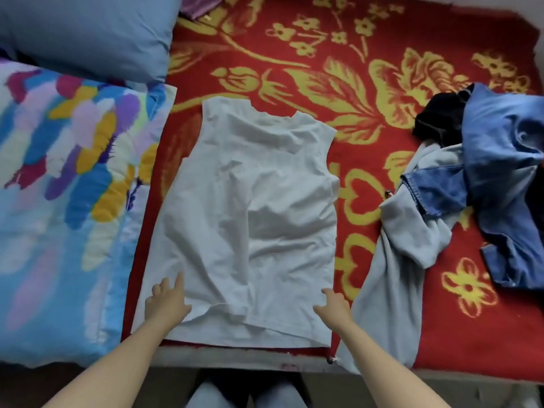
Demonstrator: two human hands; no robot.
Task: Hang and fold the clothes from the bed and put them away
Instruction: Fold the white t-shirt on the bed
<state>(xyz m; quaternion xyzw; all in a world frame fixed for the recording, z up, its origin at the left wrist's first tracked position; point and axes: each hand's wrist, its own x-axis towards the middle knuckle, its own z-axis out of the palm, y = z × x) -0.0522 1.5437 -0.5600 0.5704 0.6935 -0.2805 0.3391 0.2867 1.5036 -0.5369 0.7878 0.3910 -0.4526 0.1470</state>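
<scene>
Identified as a home bedroom. Bed (223, 355) under a red blanket (382, 39) with yellow flowers, filling most of frame. Blue pillow (88, 33) at upper left, multicoloured quilt (59, 172) below it. Loose clothing: white shirt (250, 216) spread at centre, jeans (506, 187) heaped at right edge.

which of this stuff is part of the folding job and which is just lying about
Job: white shirt spread flat, with left hand and right hand on its lower part; grey sweatshirt, jeans and black garment piled to the right.

Lying about: blue pillow, colourful quilt, red blanket, purple cloth.
</scene>
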